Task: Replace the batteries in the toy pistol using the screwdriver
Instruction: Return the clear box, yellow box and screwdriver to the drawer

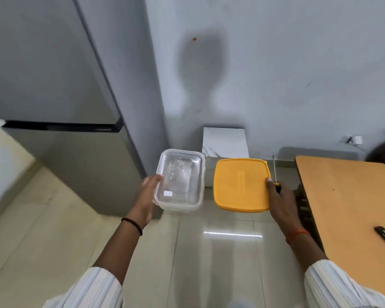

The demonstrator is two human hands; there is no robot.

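At frame centre, the left hand (146, 196) grips the edge of a clear plastic container (180, 179). The right hand (280, 197) grasps a yellow lid (240, 184) together with the screwdriver (275, 174), shaft pointing up. A wooden table (347, 196) stands at right, a refrigerator (60, 107) upper left.

Even indoor light, soft motion blur

A head-shaped shadow (201, 70) falls on the wall at 12 o'clock; glare streak (232, 234) on floor; edges bow outward.
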